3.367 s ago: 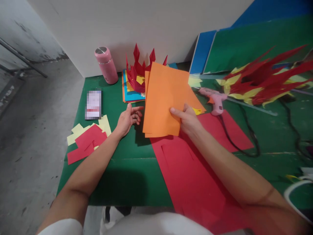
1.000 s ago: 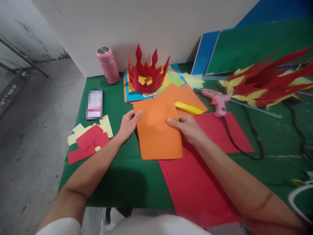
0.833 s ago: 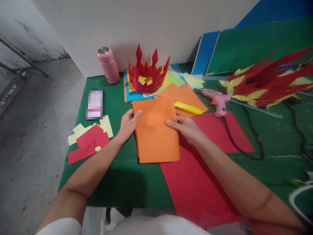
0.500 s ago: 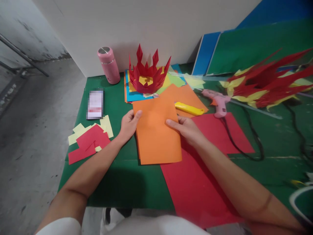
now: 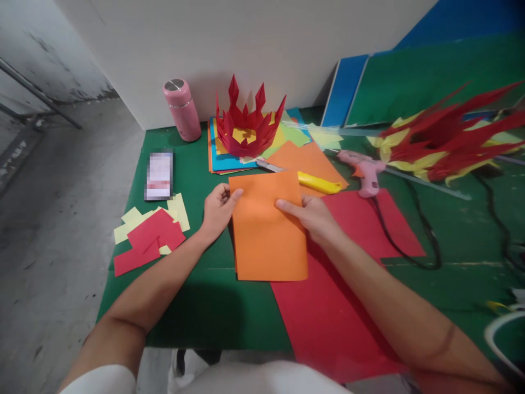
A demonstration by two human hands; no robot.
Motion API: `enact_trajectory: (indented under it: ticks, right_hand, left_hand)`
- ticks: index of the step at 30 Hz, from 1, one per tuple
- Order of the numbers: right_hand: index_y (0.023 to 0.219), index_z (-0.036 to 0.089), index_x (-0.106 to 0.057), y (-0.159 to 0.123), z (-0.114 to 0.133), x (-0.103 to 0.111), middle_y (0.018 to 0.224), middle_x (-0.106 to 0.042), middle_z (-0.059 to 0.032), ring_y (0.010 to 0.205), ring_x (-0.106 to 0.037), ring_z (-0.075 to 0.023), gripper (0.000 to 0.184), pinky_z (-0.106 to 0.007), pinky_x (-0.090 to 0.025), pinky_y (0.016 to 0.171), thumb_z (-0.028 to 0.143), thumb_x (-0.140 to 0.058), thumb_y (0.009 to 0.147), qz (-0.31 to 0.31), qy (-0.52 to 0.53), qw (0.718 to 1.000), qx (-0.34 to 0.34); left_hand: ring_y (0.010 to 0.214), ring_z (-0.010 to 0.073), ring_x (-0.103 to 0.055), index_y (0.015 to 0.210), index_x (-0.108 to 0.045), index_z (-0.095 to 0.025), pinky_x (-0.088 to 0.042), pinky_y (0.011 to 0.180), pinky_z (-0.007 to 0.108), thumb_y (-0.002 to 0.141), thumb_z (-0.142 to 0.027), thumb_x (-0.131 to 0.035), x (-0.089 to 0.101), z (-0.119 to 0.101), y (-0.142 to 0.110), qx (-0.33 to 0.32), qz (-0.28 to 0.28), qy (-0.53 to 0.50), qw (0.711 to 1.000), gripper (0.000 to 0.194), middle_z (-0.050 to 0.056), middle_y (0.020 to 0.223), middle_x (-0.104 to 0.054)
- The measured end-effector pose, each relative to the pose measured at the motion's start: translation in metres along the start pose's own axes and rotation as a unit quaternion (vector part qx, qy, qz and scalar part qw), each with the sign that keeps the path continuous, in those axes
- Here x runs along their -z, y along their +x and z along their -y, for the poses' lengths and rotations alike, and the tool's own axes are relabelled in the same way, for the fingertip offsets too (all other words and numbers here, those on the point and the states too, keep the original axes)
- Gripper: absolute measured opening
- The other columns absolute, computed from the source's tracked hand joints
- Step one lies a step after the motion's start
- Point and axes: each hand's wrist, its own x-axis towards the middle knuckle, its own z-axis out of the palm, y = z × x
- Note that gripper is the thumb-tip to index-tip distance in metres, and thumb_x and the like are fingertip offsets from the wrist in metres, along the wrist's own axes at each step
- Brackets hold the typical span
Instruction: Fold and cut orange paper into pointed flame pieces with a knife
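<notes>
Between my two hands I hold orange paper (image 5: 268, 235), several layers or a folded sheet; I cannot tell which. My left hand (image 5: 218, 212) pinches its upper left edge, thumb on top and fingers behind. My right hand (image 5: 318, 218) grips the right edge with the thumb across the front. Just beyond the paper lies a utility knife (image 5: 320, 183) with a yellow handle, its blade pointing left, on more orange paper (image 5: 289, 153). Large red paper (image 5: 336, 323) spreads under my right forearm.
A red paper crown (image 5: 248, 134) sits on coloured sheets at the back. A pink bottle (image 5: 181, 112) and a blurred-out phone (image 5: 159, 175) stand left of it. Red and yellow scraps (image 5: 150, 232) lie near the left edge. A pink glue gun (image 5: 365, 169) with its cord lies right, beside red-yellow paper flames (image 5: 447, 137).
My left hand, earlier free, has taken the paper's left edge. The orange paper has come lower and nearer me, uncovering the crown and the knife's blade.
</notes>
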Motion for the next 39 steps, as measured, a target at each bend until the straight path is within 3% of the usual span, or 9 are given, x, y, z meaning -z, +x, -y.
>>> enact_trajectory:
  ticks: [4,24,27,30,33,35,37,39]
  right_hand:
    - [0.088,0.020,-0.075,0.000,0.000,0.000,0.092,-0.079,-0.0096,0.093,-0.075,-0.0333,0.048,-0.048,-0.060,0.084,0.048,-0.093,0.054,-0.006,-0.002,1.000,-0.003]
    - [0.092,0.019,-0.076,0.000,-0.002,-0.005,0.100,-0.079,-0.0102,0.089,-0.075,-0.0322,0.053,-0.047,-0.061,0.079,0.050,-0.093,0.052,-0.020,-0.020,1.000,0.009]
    - [0.097,0.020,-0.074,0.001,-0.005,-0.004,0.106,-0.078,-0.0109,0.095,-0.074,-0.0329,0.053,-0.049,-0.060,0.083,0.052,-0.089,0.058,0.000,-0.040,0.998,0.039]
    - [0.120,0.022,-0.066,0.004,-0.010,-0.003,0.124,-0.072,-0.0122,0.108,-0.070,-0.0316,0.062,-0.049,-0.058,0.090,0.054,-0.083,0.069,0.028,-0.086,0.988,0.125]
    - [0.144,0.025,-0.049,0.003,-0.010,-0.002,0.143,-0.059,-0.0141,0.125,-0.061,-0.0313,0.073,-0.051,-0.052,0.100,0.051,-0.074,0.080,-0.004,-0.197,0.939,0.281]
    - [0.145,0.027,-0.049,-0.001,-0.007,-0.001,0.149,-0.055,-0.0132,0.135,-0.053,-0.0319,0.063,-0.054,-0.044,0.110,0.046,-0.067,0.088,-0.008,-0.306,0.869,0.390]
    - [0.137,0.028,-0.059,-0.008,-0.004,-0.003,0.147,-0.057,-0.0106,0.139,-0.049,-0.0309,0.043,-0.055,-0.036,0.116,0.040,-0.058,0.095,0.058,-0.410,0.789,0.454]
    - [0.130,0.028,-0.065,-0.013,-0.003,-0.006,0.144,-0.061,-0.0080,0.140,-0.048,-0.0293,0.034,-0.056,-0.032,0.117,0.036,-0.048,0.101,0.151,-0.483,0.723,0.471]
  left_hand:
    - [0.055,0.0075,-0.031,0.065,-0.042,-0.020,-0.027,0.052,0.023,0.079,-0.055,-0.073,0.001,-0.003,0.000,0.004,-0.007,0.016,1.000,0.049,-0.007,0.060,-0.036]
    - [0.057,0.0092,-0.030,0.062,-0.039,-0.021,-0.027,0.054,0.025,0.081,-0.053,-0.070,0.002,-0.005,0.001,0.036,-0.008,0.042,0.998,0.049,-0.007,0.059,-0.034]
    - [0.059,0.0100,-0.030,0.061,-0.038,-0.021,-0.028,0.056,0.025,0.083,-0.048,-0.068,0.006,-0.003,0.005,0.004,-0.018,0.063,0.998,0.046,-0.006,0.061,-0.033]
    - [0.062,0.0114,-0.036,0.061,-0.040,-0.020,-0.031,0.060,0.026,0.083,-0.038,-0.069,0.014,0.000,0.014,-0.034,-0.034,0.118,0.992,0.041,-0.005,0.062,-0.037]
    - [0.062,0.0124,-0.040,0.058,-0.043,-0.020,-0.032,0.061,0.027,0.081,-0.028,-0.071,0.021,0.002,0.022,-0.044,-0.046,0.169,0.984,0.037,-0.004,0.060,-0.041]
    - [0.061,0.0126,-0.041,0.058,-0.044,-0.020,-0.032,0.060,0.027,0.081,-0.026,-0.070,0.024,0.002,0.024,-0.038,-0.045,0.189,0.980,0.036,-0.004,0.059,-0.042]
    - [0.060,0.0128,-0.041,0.058,-0.046,-0.020,-0.032,0.060,0.027,0.081,-0.025,-0.070,0.024,0.001,0.025,-0.039,-0.034,0.213,0.976,0.034,-0.004,0.060,-0.045]
    - [0.060,0.0130,-0.042,0.059,-0.047,-0.020,-0.033,0.061,0.027,0.081,-0.023,-0.070,0.023,0.001,0.025,-0.050,-0.020,0.240,0.969,0.032,-0.004,0.061,-0.046]
